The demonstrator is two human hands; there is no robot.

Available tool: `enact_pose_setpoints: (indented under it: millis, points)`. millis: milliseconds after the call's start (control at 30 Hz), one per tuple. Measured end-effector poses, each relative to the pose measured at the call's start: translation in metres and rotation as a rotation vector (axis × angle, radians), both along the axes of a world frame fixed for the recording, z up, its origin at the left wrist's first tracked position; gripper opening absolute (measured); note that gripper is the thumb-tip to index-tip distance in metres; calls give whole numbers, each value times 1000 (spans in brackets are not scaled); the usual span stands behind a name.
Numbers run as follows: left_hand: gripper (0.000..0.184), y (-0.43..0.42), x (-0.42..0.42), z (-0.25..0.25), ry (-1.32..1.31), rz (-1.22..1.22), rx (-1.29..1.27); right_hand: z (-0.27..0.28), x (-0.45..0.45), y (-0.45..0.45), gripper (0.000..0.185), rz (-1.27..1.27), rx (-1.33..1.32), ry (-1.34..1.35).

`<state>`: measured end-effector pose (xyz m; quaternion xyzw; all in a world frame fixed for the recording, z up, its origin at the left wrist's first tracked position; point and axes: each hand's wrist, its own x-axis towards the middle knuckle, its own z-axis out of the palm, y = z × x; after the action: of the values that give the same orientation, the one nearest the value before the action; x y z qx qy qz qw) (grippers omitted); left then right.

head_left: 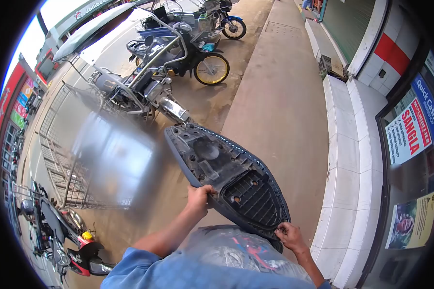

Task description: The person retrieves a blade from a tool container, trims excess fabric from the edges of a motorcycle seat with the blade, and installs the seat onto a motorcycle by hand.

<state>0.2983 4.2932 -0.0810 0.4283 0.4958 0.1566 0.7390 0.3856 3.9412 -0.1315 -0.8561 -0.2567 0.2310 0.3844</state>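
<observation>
A long black motorcycle seat is held with its underside facing up, showing a ribbed plastic base and a row of fastenings along the edge. It slants from the upper left to the lower right in front of my body. My left hand grips its left edge near the middle, with the thumb on the underside. My right hand holds the rim at the lower right end, fingers closed on it. Below the seat lies a crinkled clear plastic over my lap.
Parked motorcycles and a wire-mesh sidecar cage stand to the left. A red and black motorcycle is at the lower left. White tiled steps and a shopfront with a sign line the right.
</observation>
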Motion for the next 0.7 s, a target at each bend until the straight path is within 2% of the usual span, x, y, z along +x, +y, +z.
enact_pose_setpoints:
  millis: [67, 167, 233, 267, 300, 367, 400, 467, 533, 600, 633, 700]
  points:
    - [31, 19, 65, 14, 12, 34, -29, 35, 82, 18, 18, -5, -6, 49]
    - [31, 36, 150, 28, -155, 144, -84, 56, 195, 31, 16, 36, -31, 111]
    - [33, 48, 209, 33, -309, 159, -45, 49, 269, 38, 12, -79, 307, 489]
    - [34, 58, 241, 19, -314, 181, -54, 40, 311, 41, 9, -126, 561, 847]
    - [34, 71, 274, 15, -317, 205, -58, 44, 347, 57, 9, -106, 545, 849]
    - [56, 94, 341, 8, -400, 26, -86, 50, 414, 89, 17, -213, 1171, 1175]
    - [60, 107, 381, 6, -414, 41, -90, 46, 453, 102, 23, -202, 1238, 1148]
    - [62, 136, 462, -3, -301, 63, -105, 59, 520, 139, 20, -248, 1327, 1091]
    - [62, 171, 547, 32, -310, 87, -103, 76, 590, 181, 20, -281, 1362, 1075]
    - [48, 182, 620, 61, -233, 30, -148, 86, 656, 190, 18, -398, 1500, 999]
    - [48, 195, 654, 73, -223, 39, -163, 98, 683, 196, 18, -409, 1481, 1007]
    - [35, 232, 722, 96, -230, -64, -153, 116, 738, 220, 18, -580, 1519, 959]
